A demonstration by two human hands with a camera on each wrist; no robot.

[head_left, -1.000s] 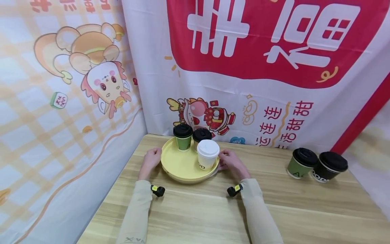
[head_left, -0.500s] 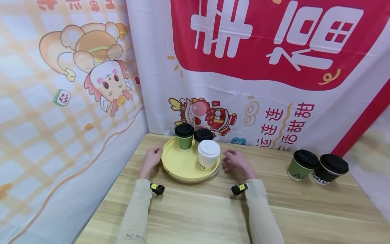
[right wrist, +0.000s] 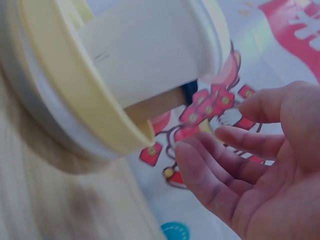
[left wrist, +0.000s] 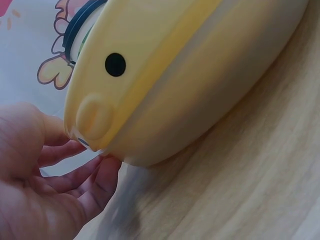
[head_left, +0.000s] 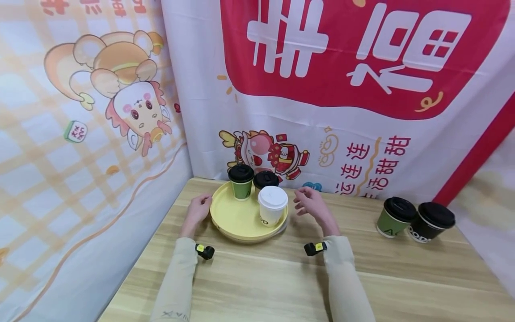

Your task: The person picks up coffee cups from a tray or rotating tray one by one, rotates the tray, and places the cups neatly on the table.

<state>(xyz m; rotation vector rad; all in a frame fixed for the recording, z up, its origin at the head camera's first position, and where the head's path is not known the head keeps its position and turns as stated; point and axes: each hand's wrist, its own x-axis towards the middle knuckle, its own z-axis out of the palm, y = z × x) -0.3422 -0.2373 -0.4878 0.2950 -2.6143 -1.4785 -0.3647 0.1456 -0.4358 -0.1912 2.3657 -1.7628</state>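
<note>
A round yellow tray (head_left: 233,219) with a pale underside stands at the back left of the table. A black dot and a raised bump mark its side in the left wrist view. It bears a green paper cup (head_left: 242,190) with a black lid, a brown cup (head_left: 266,180) with a black lid, partly hidden, and a white cup (head_left: 272,208) with a white lid. My left hand (head_left: 200,208) holds the tray's left edge, thumb by the rim and fingertips at the underside. Right of the tray, my right hand (head_left: 311,203) hovers apart from it, fingers loosely bent around nothing.
A green cup (head_left: 394,219) and a black cup (head_left: 429,223), both black-lidded, stand close together on the right of the wooden table (head_left: 257,281). Printed cloth hangs behind the table (head_left: 362,112) and along its left side.
My right hand has let go of the tray's right edge and moved away to the right and slightly up. My left hand stays at the left edge; the tray and cups keep their places.
</note>
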